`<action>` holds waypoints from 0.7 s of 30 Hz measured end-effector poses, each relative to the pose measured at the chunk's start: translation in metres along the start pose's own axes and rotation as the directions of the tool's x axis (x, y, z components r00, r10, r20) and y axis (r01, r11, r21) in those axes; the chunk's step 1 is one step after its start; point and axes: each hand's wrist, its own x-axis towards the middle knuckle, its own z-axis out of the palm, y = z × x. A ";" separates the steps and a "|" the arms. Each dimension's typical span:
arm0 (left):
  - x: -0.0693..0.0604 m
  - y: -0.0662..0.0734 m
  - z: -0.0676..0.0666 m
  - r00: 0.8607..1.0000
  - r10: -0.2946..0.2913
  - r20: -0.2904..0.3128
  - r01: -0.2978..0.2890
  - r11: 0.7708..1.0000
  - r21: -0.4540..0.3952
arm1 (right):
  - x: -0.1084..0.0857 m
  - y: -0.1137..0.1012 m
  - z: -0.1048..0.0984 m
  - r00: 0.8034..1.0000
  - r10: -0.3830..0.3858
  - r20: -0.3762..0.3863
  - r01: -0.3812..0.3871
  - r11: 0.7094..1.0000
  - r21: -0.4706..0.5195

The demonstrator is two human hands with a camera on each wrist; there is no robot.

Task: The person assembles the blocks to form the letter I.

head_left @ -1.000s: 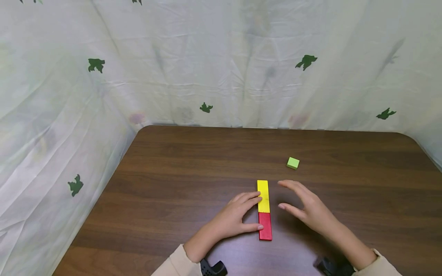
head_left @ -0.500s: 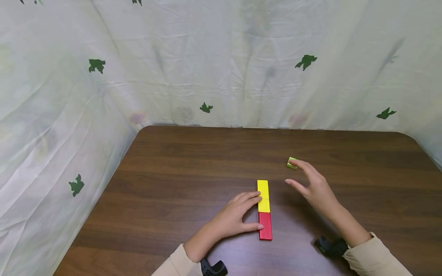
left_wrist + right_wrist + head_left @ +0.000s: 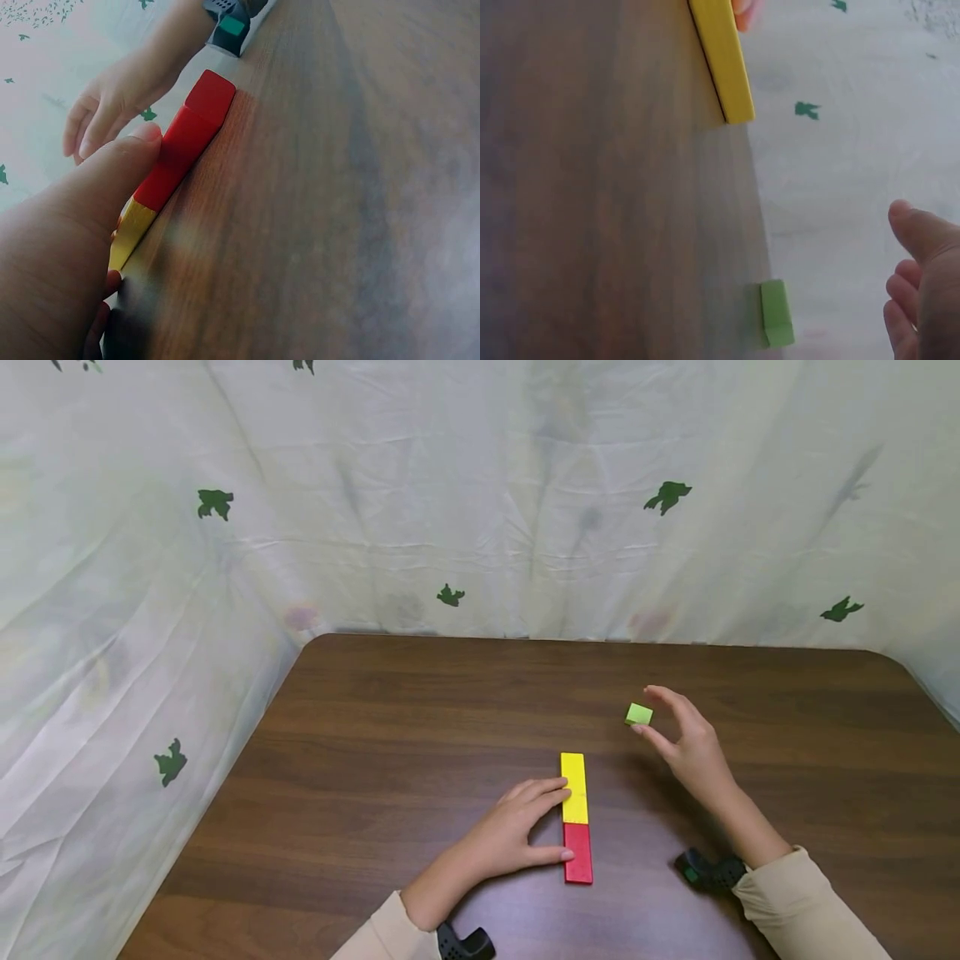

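Note:
My left hand rests against the left side of a yellow block and a red block. Its fingertips touch the yellow one and its thumb the red one. The two blocks lie flat, end to end in a straight line. Beyond them to the right is a small light-green block. My right hand hovers beside it, thumb and forefinger spread. In the right wrist view the green block stands apart from the thumb, and nothing is held.
The brown wooden table has rounded far corners. A pale curtain with green leaf-like shapes hangs behind it and along the left side. Black devices are strapped at both wrists.
My right hand has moved away from beside the yellow block, up and to the right, to the green block. My left hand and the blocks have kept their places.

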 end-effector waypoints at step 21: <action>0.000 0.000 0.000 1.000 0.001 -0.002 -0.001 1.000 -0.004 | 0.001 0.028 0.007 0.951 0.253 0.177 -0.250 0.967 -0.037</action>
